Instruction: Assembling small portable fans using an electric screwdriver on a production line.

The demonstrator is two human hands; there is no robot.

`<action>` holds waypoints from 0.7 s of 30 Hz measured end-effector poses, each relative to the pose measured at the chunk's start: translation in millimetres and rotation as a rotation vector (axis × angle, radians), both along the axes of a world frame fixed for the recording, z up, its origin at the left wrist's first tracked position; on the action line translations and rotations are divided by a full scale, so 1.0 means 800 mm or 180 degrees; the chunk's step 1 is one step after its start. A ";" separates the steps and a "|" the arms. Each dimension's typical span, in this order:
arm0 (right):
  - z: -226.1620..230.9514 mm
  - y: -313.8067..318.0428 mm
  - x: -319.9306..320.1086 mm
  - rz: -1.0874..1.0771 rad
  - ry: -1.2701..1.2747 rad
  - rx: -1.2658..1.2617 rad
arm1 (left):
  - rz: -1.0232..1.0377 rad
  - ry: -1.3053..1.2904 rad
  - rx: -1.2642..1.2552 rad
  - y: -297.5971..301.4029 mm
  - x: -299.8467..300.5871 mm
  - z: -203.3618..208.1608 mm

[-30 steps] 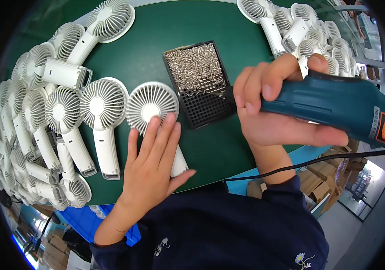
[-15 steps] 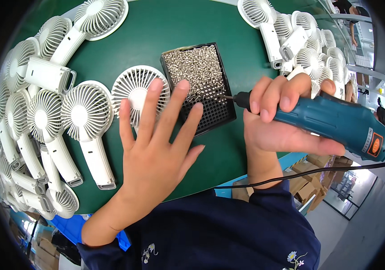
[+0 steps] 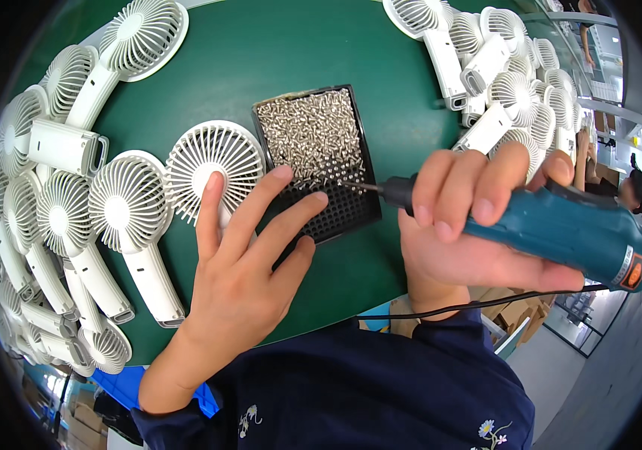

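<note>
My right hand [image 3: 460, 225] is wrapped round a teal electric screwdriver [image 3: 568, 236], holding it almost level. The dark bit points left, its tip over the small screws [image 3: 310, 127] where the pile thins out to rows. These screws lie in a black tray [image 3: 366, 161] with a grid of holes, bare at the near end. My left hand [image 3: 246, 277] has its fingers apart and slightly bent, holding nothing. It hovers over the handle of a white handheld fan [image 3: 193, 161] and the tray's near left corner, and hides that handle. I cannot tell whether the fingertips touch the tray.
Several white handheld fans [image 3: 122, 202] lie crowded along the left of the green table [image 3: 223, 60]. More fans [image 3: 512, 90] are heaped at the far right. A black cord [image 3: 486, 304] runs below my right wrist. Cardboard boxes and a person [image 3: 628, 191] are beyond the table's right edge.
My left fingers have bent a little and moved lower over the fan. The bit stays over the screws. Tray and near fans appear slightly further left and lower in view.
</note>
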State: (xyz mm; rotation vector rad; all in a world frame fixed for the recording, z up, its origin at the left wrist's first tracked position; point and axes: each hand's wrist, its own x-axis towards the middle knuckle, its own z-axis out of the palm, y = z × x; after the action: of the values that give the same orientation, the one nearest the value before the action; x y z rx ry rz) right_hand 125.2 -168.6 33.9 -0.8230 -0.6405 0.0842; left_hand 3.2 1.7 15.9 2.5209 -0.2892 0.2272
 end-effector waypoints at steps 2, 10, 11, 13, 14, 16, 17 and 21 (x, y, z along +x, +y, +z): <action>0.004 0.003 -0.005 -0.0095 0.0096 0.0048 | -0.0034 -0.0028 -0.0055 0.001 -0.001 0.001; 0.018 0.008 -0.019 0.0101 0.0364 0.0491 | 0.0470 -0.0306 -0.0529 -0.003 0.012 0.003; 0.020 0.006 -0.020 0.0145 0.0376 0.0443 | 0.0424 -0.0347 -0.0531 -0.005 0.012 0.002; 0.020 0.006 -0.024 0.0201 0.0397 0.0374 | 0.0397 -0.0352 -0.0631 -0.005 0.011 0.000; 0.021 0.007 -0.026 0.0197 0.0402 0.0395 | 0.0376 -0.0357 -0.0696 -0.006 0.010 -0.001; 0.020 0.012 -0.030 0.0311 0.0416 0.0241 | 0.0368 -0.0332 -0.0746 -0.003 0.005 -0.003; 0.017 0.013 -0.031 0.0316 0.0434 0.0258 | 0.0310 -0.0238 -0.0737 -0.001 0.003 -0.003; 0.019 0.007 -0.035 0.0880 0.0065 -0.0022 | 0.0187 -0.0146 -0.0649 0.002 -0.001 -0.003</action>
State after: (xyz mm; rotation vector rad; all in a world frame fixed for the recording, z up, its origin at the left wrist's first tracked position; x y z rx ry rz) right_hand 97.1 -162.9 49.0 -0.7355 -0.7321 0.3453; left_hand 2.8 3.3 13.3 2.3266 -0.1994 0.3216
